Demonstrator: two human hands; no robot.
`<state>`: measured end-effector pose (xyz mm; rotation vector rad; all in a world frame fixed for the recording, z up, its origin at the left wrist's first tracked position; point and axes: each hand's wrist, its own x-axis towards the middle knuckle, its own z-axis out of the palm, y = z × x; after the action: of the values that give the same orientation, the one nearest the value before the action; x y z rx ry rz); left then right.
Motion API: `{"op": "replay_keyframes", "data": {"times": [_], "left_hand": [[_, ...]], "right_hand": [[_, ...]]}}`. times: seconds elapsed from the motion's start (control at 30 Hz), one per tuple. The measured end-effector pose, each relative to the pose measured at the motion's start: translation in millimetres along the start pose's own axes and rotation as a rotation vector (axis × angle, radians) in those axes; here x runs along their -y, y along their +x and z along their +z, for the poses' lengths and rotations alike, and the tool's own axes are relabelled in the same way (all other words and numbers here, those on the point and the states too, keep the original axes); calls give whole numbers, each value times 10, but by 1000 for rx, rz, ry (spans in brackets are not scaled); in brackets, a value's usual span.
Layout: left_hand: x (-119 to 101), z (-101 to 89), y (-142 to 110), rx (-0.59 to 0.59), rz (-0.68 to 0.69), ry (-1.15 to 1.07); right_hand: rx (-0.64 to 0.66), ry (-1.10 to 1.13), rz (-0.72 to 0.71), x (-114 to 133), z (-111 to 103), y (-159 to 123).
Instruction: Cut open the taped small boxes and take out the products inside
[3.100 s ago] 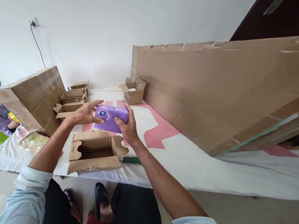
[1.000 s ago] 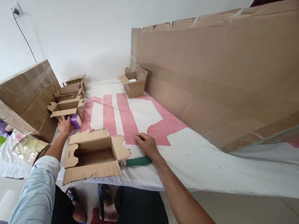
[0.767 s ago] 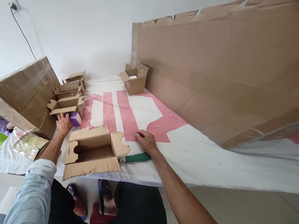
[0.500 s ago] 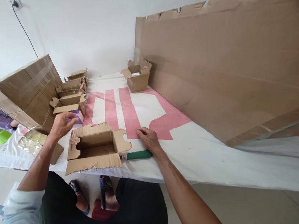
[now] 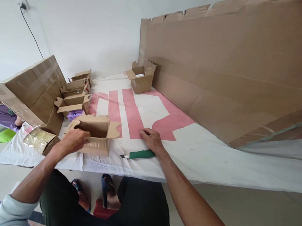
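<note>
Work surface seen from the head camera. The left hand (image 5: 75, 140) is clamped on the near side of the front carton (image 5: 98, 147), an open cardboard box with spread flaps, near the front edge of the white cloth (image 5: 207, 160). The right hand (image 5: 152, 139) lies on the cloth to the right of this box, its fingers curled; whether thumb and fingertips meet cannot be told. Just beside the right hand lies 1 cutter (image 5: 142, 154), its green handle near the wrist and its blade pointing toward the front carton. Behind the front carton, 1 purple package (image 5: 75, 114) sits next to the nearest of 3 open boxes (image 5: 70, 108), arranged in a row alongside a large taped carton (image 5: 41, 94). A smaller box with clear, crinkled film (image 5: 38, 138) lies to the left of the left hand. Farther back, 1 open box with white contents (image 5: 142, 83) stands beside a large cardboard panel (image 5: 215, 71). Pink shapes mark the cloth. At far left, 1 person in a purple top (image 5: 1, 117) is partly visible near a green basin (image 5: 5, 135).
</note>
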<state>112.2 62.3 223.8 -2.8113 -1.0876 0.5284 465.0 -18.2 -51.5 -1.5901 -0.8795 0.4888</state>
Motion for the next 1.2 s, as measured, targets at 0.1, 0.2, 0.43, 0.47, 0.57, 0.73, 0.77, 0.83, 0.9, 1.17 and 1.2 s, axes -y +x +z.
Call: {"op": "replay_keyframes", "data": {"times": [0.1,0.2,0.43,0.47,0.57,0.73,0.77,0.83,0.9,1.17,1.2], "left_hand": [[454,-90,122,-42,-178,59],[861,-34,269,-86,-240,-11],[1284,358,558,-91,-422,19],[1303,399,570,-101,-433,22],[1326,488,543,-133,-453,33],[1109,679,303,-367,-471,-22],[1018,748,245,-455,-486,-49],[817,922,155,-620,-524,-106],[644,1126,130,-699,-542,-199],[648,1516,677,-584,-751,-804],[671,1506,750,-591,-762,-837]], "right_hand": [[3,2,0,-4,-2,12],[-5,-8,2,-14,8,31],[-25,-33,-10,-21,26,40],[-24,-31,-16,-20,23,38],[-17,-25,-24,-17,10,32],[-23,-22,-21,-6,3,21],[-25,-26,-20,-3,3,18],[-26,-35,-18,1,0,10],[-21,-38,-17,3,-7,0],[-2,-47,-15,-14,-34,0],[1,-51,-17,-20,-34,5]]}}
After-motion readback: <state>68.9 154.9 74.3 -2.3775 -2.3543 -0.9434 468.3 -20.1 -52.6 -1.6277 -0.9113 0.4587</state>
